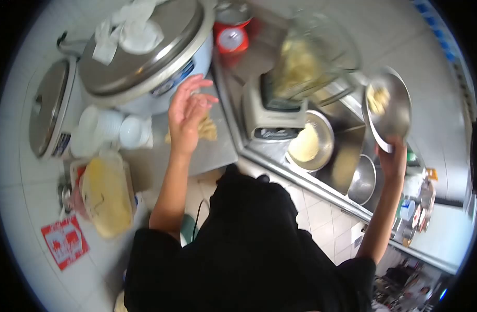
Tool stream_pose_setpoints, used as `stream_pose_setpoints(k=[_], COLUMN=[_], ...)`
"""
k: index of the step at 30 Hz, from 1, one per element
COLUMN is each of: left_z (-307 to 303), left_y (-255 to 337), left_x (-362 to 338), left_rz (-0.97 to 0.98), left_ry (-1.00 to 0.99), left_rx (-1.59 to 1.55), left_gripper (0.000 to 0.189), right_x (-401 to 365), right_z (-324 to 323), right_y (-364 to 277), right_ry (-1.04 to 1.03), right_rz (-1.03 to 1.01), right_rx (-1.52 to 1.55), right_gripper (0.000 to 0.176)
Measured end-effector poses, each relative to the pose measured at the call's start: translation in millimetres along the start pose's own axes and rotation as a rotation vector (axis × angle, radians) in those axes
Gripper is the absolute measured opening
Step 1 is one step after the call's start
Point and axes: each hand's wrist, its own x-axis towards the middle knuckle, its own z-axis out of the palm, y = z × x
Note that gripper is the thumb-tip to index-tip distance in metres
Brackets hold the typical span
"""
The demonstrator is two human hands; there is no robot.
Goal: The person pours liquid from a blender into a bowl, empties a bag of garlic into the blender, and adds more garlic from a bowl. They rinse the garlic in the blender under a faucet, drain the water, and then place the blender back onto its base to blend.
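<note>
My right hand (393,156) grips the rim of a metal bowl (399,109), which is tilted and holds a few pale yellow chunks (377,99). Left of it stands a blender (275,112), its clear jug (306,57) partly filled with similar chunks. My left hand (189,112) is raised with fingers apart and slightly bent, holding nothing. Below and beside it, tan pieces (207,130) lie on the steel counter, partly hidden by the hand. Close to the blender base sits a second metal bowl (327,138) with a pale yellow mass inside.
A large lidded cooker (145,47) stands at the upper left, cloths on its lid. Near it are a smaller lidded pot (51,109), white cups (132,131) and a tub (108,195). A red scale (231,39) stands behind. Another metal bowl (363,179) is at right.
</note>
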Motion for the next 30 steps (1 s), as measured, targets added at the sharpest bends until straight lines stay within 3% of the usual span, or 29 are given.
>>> stream_pose_setpoints(k=[1,2,3,4,5,6,7,8,9,10,12,15,17,19,21,23,25,27,29,30], left_z=[-18.7,-36.2,-49.8,-59.4,-67.2,-72.5,-74.4,-71.5,-66.4,-63.6,-53.9,-34.8,-34.1,-31.4,-16.1,14.2,50.3,96.1,107.5,122.4], left_y=[-7.1,-13.1,-17.5,-21.4,-27.9,-35.9,-40.6,-42.4,-45.2,-50.4,-55.9,-45.5,-44.0,-44.4,-43.3,-40.5,-42.6,-40.8,-68.6,-79.0], left_x=[-7.4,-14.5,-21.5,-28.6,-35.1,-41.0,-43.2,-42.2,-42.2,-41.0,-39.6,-40.5,-46.4,-53.1,-46.7,-30.4,2.4,33.8,60.0,71.9], left_rz=[-0.044,-0.074,-0.093,-0.140,-0.157,-0.209,-0.259,-0.268,-0.278,-0.261,-0.236,-0.237,-0.230,-0.223,-0.230,-0.163,-0.076,0.077,0.048,0.004], left_ry=[0.038,0.084,0.119,0.160,0.140,0.163,0.173,0.150,0.118,0.087,0.059,0.099,0.126,0.089,0.041,-0.127,-0.240,-0.386,-0.372,-0.363], left_rx=[0.030,0.088,0.141,0.170,0.178,0.198,0.213,0.228,0.233,0.251,0.258,0.284,0.350,0.304,0.278,0.237,0.212,0.213,0.167,0.111], left_gripper=[0.045,0.045,0.045,0.046,0.046,0.046,0.047,0.047,0.048,0.048,0.049,0.047,0.046,0.048,0.049,0.055,0.062,0.062,0.060,0.059], right_x=[-32.5,-63.0,-90.2,-121.2,-140.6,-162.7,-171.2,-182.3,-180.9,-181.1,-159.8,-142.4,-118.5,-70.6,-13.6,27.1,37.8,47.5,57.8,62.0], right_z=[-1.4,5.4,-3.7,3.1,34.4,70.2,101.3,133.6,182.7,219.8,264.5,276.4,244.2,200.1,156.4,154.1,148.3,141.7,150.0,149.3], right_y=[19.8,31.6,82.8,112.7,117.0,112.3,108.9,126.9,116.7,123.4,49.5,34.1,32.2,9.1,-25.7,-40.4,-72.4,-76.7,-69.3,-67.5], right_ry=[0.016,0.133,0.099,0.048,-0.025,-0.174,-0.444,-0.591,-0.539,-0.646,-0.565,-0.649,-0.270,0.238,0.374,0.234,-0.175,-0.378,-0.439,-0.361], right_rz=[-0.051,0.360,0.373,0.456,0.589,0.598,0.686,0.347,0.802,0.594,0.621,0.670,0.326,-0.049,-0.370,-0.537,-0.066,0.071,0.142,0.120], right_rx=[-0.311,0.291,0.206,-0.186,-0.149,0.064,0.213,0.002,0.154,0.112,0.458,0.508,0.198,0.160,-0.065,-0.223,-0.073,0.333,0.632,0.622], right_gripper=[0.013,0.015,0.015,0.018,0.021,0.023,0.024,0.036,0.032,0.029,0.035,0.038,0.042,0.043,0.045,0.050,0.055,0.063,0.064,0.061])
